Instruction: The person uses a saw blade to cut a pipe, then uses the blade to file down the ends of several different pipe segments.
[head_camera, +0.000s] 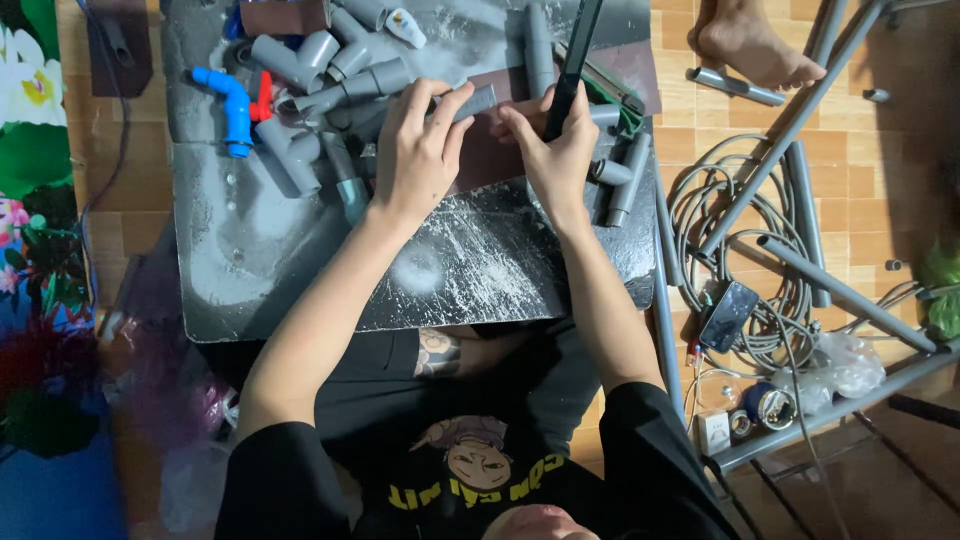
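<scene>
My left hand (418, 150) grips a short grey pipe piece (478, 100) and presses it down on a brown pad (495, 150) that lies on a dusty dark board (300, 270). Just right of it, my right hand (553, 150) closes around a long black tool (572, 60) that stands up steeply beside the pipe piece. Several grey pipe fittings (330, 70) crowd the board's far end behind both hands. The part of the tool below my fingers is hidden.
A blue elbow fitting (232, 105) and a red piece (262, 98) lie at the board's left. To the right are long grey pipes (800, 110), a coiled grey cable (770, 270), a phone (728, 315), tape rolls (765, 405) and another person's bare foot (745, 40).
</scene>
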